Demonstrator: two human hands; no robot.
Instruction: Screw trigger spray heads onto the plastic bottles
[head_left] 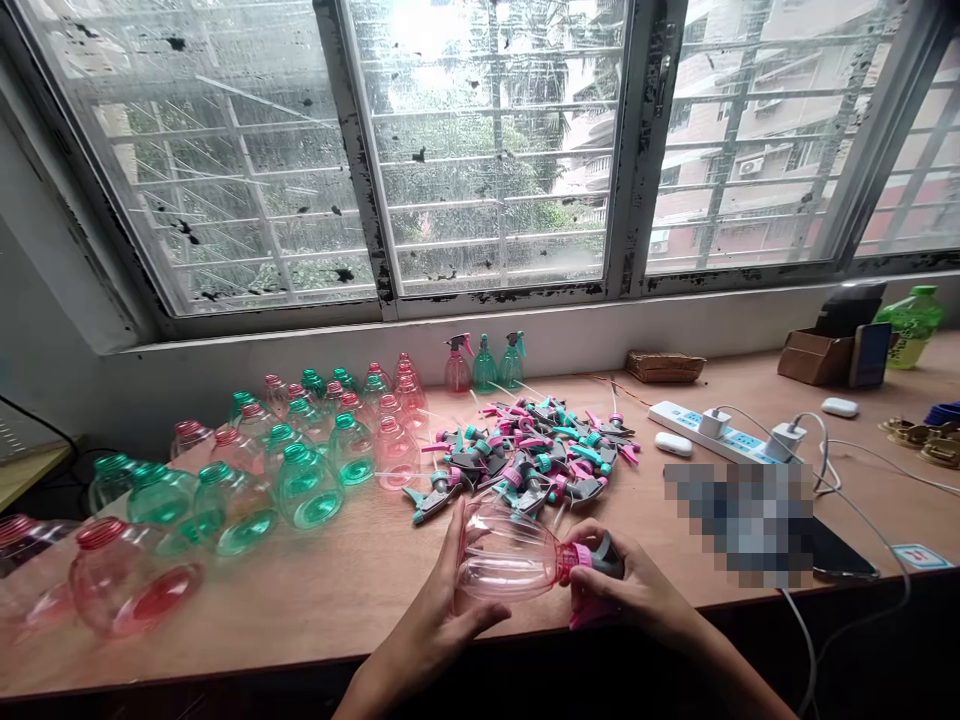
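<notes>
- Lying on its side at the near edge of the wooden bench (337, 590), a clear pink spray bottle (506, 555) is held between two bare hands.
- The bottle's body is cupped by the left hand (439, 600), fingers curled around it and thumb laid beneath.
- The pink-and-grey trigger head (596, 560) at the bottle's neck is gripped by the right hand (637, 595), fingers closed about it.
- A heap of loose trigger heads (529, 455) in pink, teal and grey is seen just beyond the hands.
- Empty pink and green bottles (300, 470), uncapped, are spread over the left part of the bench.
- Three finished spray bottles (484, 365) are stood upright against the wall under the window (487, 150).
- A white power strip (720, 430) with chargers plugged in is placed to the right, with a blurred patch (739, 525) below it.
- A green drink bottle (911, 325) stands at far right; its label cannot be read, and no other writing is legible.
</notes>
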